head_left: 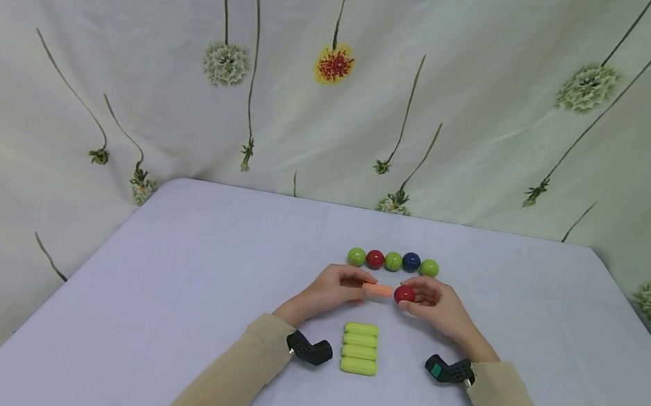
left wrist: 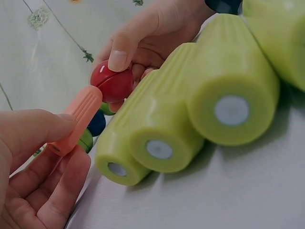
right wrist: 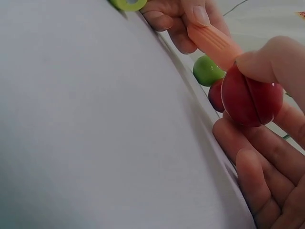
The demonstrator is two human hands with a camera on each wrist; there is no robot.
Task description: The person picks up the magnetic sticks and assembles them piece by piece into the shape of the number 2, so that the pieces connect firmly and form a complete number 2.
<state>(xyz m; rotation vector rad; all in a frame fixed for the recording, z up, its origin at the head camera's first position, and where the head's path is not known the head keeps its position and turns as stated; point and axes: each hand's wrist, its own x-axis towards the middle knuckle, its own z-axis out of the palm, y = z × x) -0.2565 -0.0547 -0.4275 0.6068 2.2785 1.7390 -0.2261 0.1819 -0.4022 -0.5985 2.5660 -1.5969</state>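
My left hand (head_left: 332, 288) pinches an orange ribbed rod (left wrist: 78, 119) between thumb and fingers, its far end pointing right. A red ball (head_left: 404, 295) with a groove round it is held by the thumb and fingers of my right hand (head_left: 441, 309). In the left wrist view the rod's end meets the ball's surface. Both hands are over the middle of the table. Just beyond them is a row of balls: green ones (head_left: 357, 257), a red one (head_left: 375, 259) and a dark blue one (head_left: 411, 262).
Several lime-green ribbed rods (head_left: 358, 366) lie stacked side by side between my forearms; the left wrist view shows pale discs in their ends. A white cloth covers the table (head_left: 196, 268). Behind it hangs a flower-printed curtain (head_left: 286, 85).
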